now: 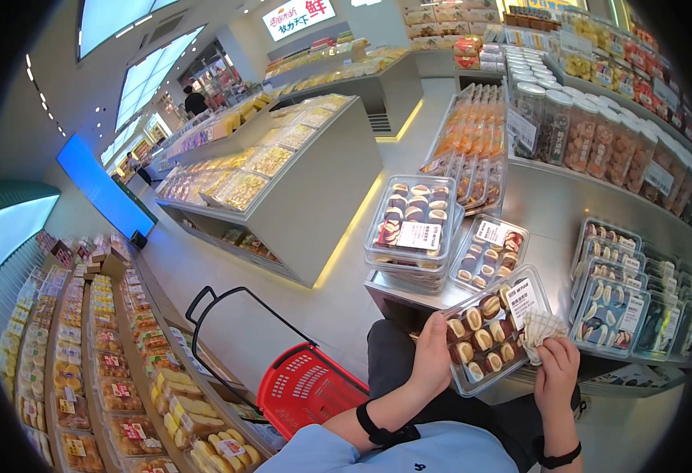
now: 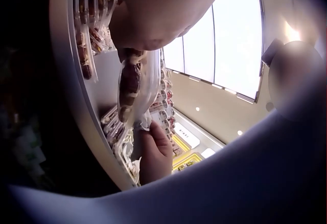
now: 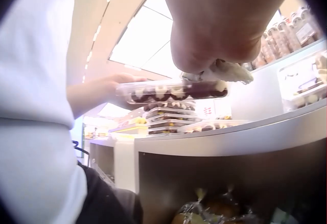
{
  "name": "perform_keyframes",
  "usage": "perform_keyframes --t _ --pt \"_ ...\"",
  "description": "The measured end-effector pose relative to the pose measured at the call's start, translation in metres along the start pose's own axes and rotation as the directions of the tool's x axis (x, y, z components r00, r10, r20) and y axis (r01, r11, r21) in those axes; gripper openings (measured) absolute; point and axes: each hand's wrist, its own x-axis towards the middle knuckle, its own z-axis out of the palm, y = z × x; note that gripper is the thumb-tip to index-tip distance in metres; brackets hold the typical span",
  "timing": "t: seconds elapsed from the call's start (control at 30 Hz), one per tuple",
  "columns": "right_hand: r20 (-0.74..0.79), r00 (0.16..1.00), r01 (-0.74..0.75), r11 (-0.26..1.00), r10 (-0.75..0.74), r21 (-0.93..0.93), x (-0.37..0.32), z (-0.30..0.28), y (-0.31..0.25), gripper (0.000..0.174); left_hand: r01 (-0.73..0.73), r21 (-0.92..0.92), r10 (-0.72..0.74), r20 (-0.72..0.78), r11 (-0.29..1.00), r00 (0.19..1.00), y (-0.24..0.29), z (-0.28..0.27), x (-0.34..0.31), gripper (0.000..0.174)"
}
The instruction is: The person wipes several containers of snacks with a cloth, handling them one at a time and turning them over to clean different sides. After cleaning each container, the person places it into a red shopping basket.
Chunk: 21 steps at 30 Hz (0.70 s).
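We see the left hand (image 1: 431,355) with its grip clamped on the left long edge of a clear plastic pastry box (image 1: 492,327), thumb on the lid and fingers beneath. It holds the box in the air, tilted, just over the front edge of the tabletop (image 1: 543,205). The box is full of round pastries in rows and has a white label at its far right corner. The right hand (image 1: 557,370) has its grip pinched together on a crumpled white cloth (image 1: 540,329), which presses against the box's right edge beside the label. In the right wrist view the box lies roughly level and clear of the tabletop's rim below it. Just beyond the box, a stack of similar boxes (image 1: 413,225) stands at the tabletop's left corner, close to the edge, and a single tray of pastries (image 1: 488,252) lies just beside that stack. More packed trays (image 1: 610,303) crowd the tabletop to the right, near the right hand, so we find little room on that side. To the left the floor aisle (image 1: 227,292) lies open, and a red shopping basket (image 1: 306,386) with a black handle stands there near the person's left forearm.
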Motion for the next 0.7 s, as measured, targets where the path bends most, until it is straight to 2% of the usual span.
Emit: perform_keyframes --t 0.03,0.07,0.1,0.13,0.17,0.2,0.27,0.3,0.33,0.4,0.5,0.6,0.63,0.67,0.7 --pt "-0.021 0.999 -0.041 0.999 0.041 -0.032 -0.001 0.002 0.006 0.026 -0.018 -0.009 0.018 0.017 1.000 1.000 0.002 0.001 0.000 0.042" --pt "-0.140 0.970 -0.177 0.971 0.200 0.162 -0.006 0.010 0.011 0.025 -0.035 -0.018 0.036 0.031 0.999 0.999 0.005 0.002 0.000 0.042" --pt "-0.223 0.903 -0.274 0.891 0.368 0.362 -0.010 0.021 0.017 0.024 -0.006 0.002 0.006 0.053 1.000 0.999 0.009 0.001 0.001 0.046" --pt "-0.267 0.807 -0.316 0.767 0.527 0.558 -0.011 0.028 0.025 0.024 0.044 -0.069 -0.039 0.060 0.997 0.997 0.010 0.005 0.002 0.047" --pt "-0.010 0.658 -0.305 0.279 0.753 0.911 -0.018 0.032 0.036 0.030 0.081 -0.136 -0.073 0.065 0.987 0.995 0.014 0.007 0.003 0.049" --pt "0.156 0.668 -0.210 -0.018 0.728 0.978 -0.018 0.032 0.040 0.040 0.108 -0.203 -0.097 0.061 0.973 0.993 0.019 0.006 0.001 0.051" --pt "0.348 0.805 -0.134 -0.424 0.480 0.896 -0.005 0.017 0.009 0.050 0.080 -0.182 -0.066 0.085 0.980 0.994 0.021 0.008 -0.002 0.057" --pt "0.299 0.864 -0.098 -0.448 0.405 0.889 -0.013 0.026 0.002 0.058 0.085 -0.184 -0.064 0.119 0.979 0.991 0.017 0.005 0.002 0.056" --pt "0.213 0.940 -0.055 -0.501 0.265 0.864 -0.009 0.019 -0.010 0.054 0.097 -0.187 -0.068 0.158 0.978 0.985 0.016 0.005 0.005 0.055" --pt "0.144 0.930 0.053 -0.511 0.339 0.858 -0.010 0.014 -0.019 0.054 0.169 -0.234 -0.123 0.199 0.957 0.972 0.015 0.006 0.009 0.052" --pt "0.026 0.901 0.139 -0.346 0.433 0.928 0.000 0.010 -0.050 0.054 0.188 -0.250 -0.129 0.234 0.950 0.964 -0.001 0.006 0.016 0.049" --pt "-0.040 0.786 0.008 0.054 0.617 0.999 -0.006 0.022 -0.046 0.059 0.162 0.142 -0.170 0.040 0.976 0.985 -0.018 0.016 0.024 0.052" --pt "-0.074 0.798 0.000 0.123 0.598 0.992 -0.003 0.022 -0.047 0.064 0.249 0.135 -0.261 0.076 0.959 0.962 -0.018 0.017 0.023 0.054" --pt "-0.133 0.836 -0.026 0.280 0.532 0.960 0.003 0.020 -0.051 0.066 0.345 0.133 -0.361 0.118 0.929 0.925 -0.015 0.018 0.021 0.057" --pt "-0.109 0.876 -0.062 0.335 0.470 0.940 0.007 0.013 -0.058 0.069 0.448 0.135 -0.466 0.166 0.884 0.869 -0.013 0.019 0.018 0.060"
